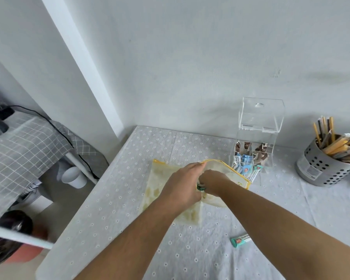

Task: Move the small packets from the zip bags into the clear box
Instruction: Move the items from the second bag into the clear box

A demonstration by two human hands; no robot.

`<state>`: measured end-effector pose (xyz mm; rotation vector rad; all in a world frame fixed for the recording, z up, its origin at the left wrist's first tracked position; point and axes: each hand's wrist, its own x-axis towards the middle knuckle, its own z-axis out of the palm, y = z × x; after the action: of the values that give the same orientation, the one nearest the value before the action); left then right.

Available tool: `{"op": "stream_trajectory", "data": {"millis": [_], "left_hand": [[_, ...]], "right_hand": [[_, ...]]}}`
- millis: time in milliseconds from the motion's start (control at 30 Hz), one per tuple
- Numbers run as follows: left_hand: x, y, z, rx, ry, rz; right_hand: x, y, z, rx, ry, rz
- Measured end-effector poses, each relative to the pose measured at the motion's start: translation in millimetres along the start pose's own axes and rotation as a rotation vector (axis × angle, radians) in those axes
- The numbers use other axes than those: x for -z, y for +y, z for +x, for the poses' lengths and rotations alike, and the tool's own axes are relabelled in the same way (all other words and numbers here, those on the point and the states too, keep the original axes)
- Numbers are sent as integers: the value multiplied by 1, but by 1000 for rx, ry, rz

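A translucent zip bag (229, 171) with a yellow rim lies open in the middle of the table. My left hand (182, 184) holds its upper edge up. My right hand (213, 181) reaches inside the bag, fingers closed around a green packet (200, 187) that is mostly hidden. The clear box (255, 136) stands behind the bag at the right with its lid raised. It holds several brown, blue and teal packets (245, 160). One teal packet (240, 240) lies loose on the cloth near me.
A perforated metal holder (323, 164) full of sticks stands at the far right. The table (113, 199) wears a dotted grey cloth; its left edge drops to the floor, where a white cup (74, 177) sits. A wall rises right behind the box.
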<state>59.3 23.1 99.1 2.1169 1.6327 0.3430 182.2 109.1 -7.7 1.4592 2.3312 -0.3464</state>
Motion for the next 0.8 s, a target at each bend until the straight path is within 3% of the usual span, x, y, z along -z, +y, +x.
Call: {"op": "stream_trajectory", "data": {"millis": [433, 800], "left_hand": [[8, 2, 5, 33, -34, 82], [8, 10, 7, 44, -40, 134]], "right_hand": [[42, 13, -38, 104, 117, 192], [65, 22, -83, 95, 97, 351]]}}
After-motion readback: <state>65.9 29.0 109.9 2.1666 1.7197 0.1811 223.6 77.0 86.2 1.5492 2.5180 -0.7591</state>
